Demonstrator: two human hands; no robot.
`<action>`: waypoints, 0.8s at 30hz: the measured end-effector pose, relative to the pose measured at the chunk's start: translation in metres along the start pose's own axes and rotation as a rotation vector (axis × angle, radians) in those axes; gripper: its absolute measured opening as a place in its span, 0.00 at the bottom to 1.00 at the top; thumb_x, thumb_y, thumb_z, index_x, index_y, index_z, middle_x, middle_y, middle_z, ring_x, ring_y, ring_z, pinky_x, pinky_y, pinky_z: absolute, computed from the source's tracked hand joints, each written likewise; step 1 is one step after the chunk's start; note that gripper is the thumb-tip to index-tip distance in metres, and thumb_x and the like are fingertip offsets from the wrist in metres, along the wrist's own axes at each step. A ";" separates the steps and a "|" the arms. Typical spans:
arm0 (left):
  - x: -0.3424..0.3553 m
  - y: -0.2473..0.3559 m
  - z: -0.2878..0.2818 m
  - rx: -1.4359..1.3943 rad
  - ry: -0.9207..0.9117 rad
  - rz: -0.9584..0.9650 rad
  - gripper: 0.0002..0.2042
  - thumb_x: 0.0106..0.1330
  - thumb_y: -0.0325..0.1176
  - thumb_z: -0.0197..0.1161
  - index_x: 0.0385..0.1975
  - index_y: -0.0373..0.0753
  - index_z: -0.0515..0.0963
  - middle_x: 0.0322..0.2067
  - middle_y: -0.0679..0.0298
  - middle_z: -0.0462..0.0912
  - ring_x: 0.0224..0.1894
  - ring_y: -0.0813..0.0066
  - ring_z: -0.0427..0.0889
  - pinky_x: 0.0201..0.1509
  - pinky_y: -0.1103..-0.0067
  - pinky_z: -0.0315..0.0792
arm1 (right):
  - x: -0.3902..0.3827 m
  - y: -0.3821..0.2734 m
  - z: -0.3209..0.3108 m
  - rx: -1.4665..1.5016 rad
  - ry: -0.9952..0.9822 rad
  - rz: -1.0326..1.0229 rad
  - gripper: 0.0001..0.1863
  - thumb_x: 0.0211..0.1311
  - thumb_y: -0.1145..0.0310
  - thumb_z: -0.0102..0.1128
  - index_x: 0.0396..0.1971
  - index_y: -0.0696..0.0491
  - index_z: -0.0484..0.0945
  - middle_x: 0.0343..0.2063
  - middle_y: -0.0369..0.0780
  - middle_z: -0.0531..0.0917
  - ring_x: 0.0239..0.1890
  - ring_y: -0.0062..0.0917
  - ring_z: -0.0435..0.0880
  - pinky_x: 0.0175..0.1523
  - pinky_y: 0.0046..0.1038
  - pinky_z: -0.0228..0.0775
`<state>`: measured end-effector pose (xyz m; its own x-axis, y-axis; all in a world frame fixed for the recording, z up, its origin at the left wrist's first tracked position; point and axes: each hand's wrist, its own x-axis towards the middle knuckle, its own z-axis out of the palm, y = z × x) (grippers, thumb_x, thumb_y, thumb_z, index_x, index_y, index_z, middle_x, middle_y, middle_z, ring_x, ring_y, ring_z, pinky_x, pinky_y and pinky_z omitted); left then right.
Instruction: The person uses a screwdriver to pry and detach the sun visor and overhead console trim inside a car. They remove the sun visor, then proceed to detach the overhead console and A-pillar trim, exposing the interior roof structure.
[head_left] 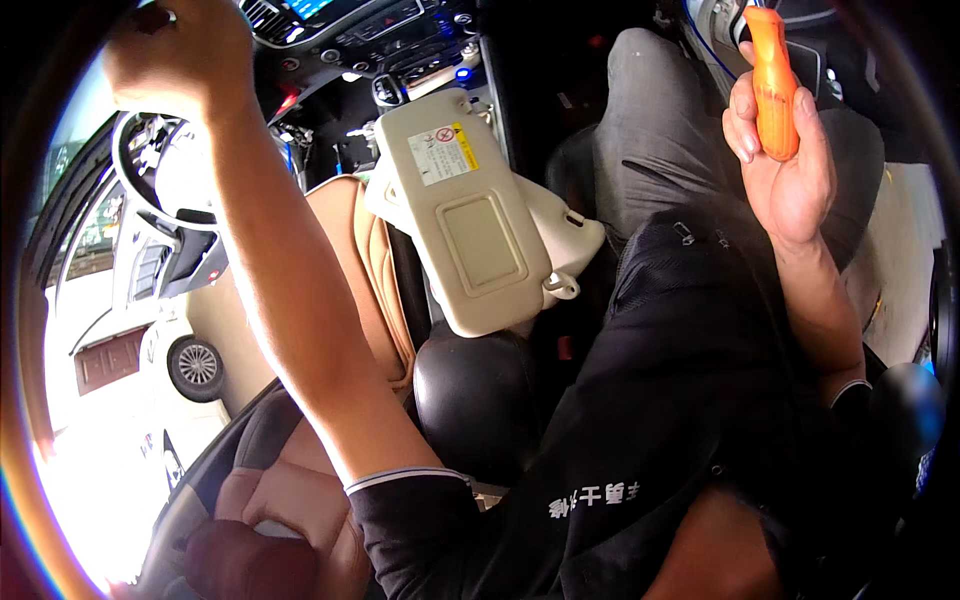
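My right hand (785,150), raised at the upper right, grips an orange tool handle (773,90) between thumb and fingers. The handle is bulbous at the lower end and narrower toward the top; no blade or shaft shows. My left arm stretches across to the upper left, where my left hand (175,60) reaches the rim of the picture. Something dark shows at that hand, but its fingers are mostly hidden. Between the seats lies a beige sun visor (470,220) with a label, on top of another beige panel (570,235).
I am inside a car. The steering wheel (150,170) and a tan seat (350,230) are on the left. A dashboard with a lit screen (305,8) stands ahead. A black armrest (475,400) sits behind the visor. Another car's wheel (195,370) shows outside.
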<state>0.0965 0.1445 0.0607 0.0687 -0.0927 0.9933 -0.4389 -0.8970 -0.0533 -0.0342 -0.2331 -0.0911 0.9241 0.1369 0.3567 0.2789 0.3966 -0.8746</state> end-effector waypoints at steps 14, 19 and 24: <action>-0.292 0.082 0.226 -0.132 -1.968 -0.160 0.16 0.68 0.41 0.60 0.47 0.40 0.85 0.50 0.50 0.85 0.54 0.51 0.84 0.58 0.62 0.78 | 0.043 0.043 -0.171 -0.276 0.320 0.275 0.30 0.80 0.55 0.31 0.63 0.66 0.67 0.27 0.35 0.69 0.26 0.17 0.62 0.34 0.20 0.55; -0.418 0.103 0.294 0.130 -2.297 -0.097 0.15 0.68 0.37 0.59 0.51 0.42 0.84 0.55 0.54 0.84 0.59 0.55 0.82 0.59 0.62 0.78 | 0.037 0.052 -0.205 -0.272 0.541 0.457 0.32 0.79 0.51 0.34 0.63 0.65 0.67 0.24 0.34 0.68 0.24 0.17 0.63 0.31 0.20 0.53; -0.589 0.088 0.319 0.224 -2.038 -0.534 0.13 0.66 0.40 0.63 0.45 0.43 0.85 0.53 0.53 0.85 0.58 0.55 0.83 0.57 0.63 0.80 | 0.018 0.056 -0.237 -0.349 0.625 0.505 0.33 0.78 0.47 0.36 0.61 0.64 0.69 0.23 0.35 0.70 0.22 0.18 0.64 0.29 0.20 0.54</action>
<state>0.3033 -0.0173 -0.5617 0.8270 0.0411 -0.5606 0.0261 -0.9991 -0.0347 0.0597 -0.4234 -0.2111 0.9042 -0.3419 -0.2558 -0.2324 0.1085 -0.9666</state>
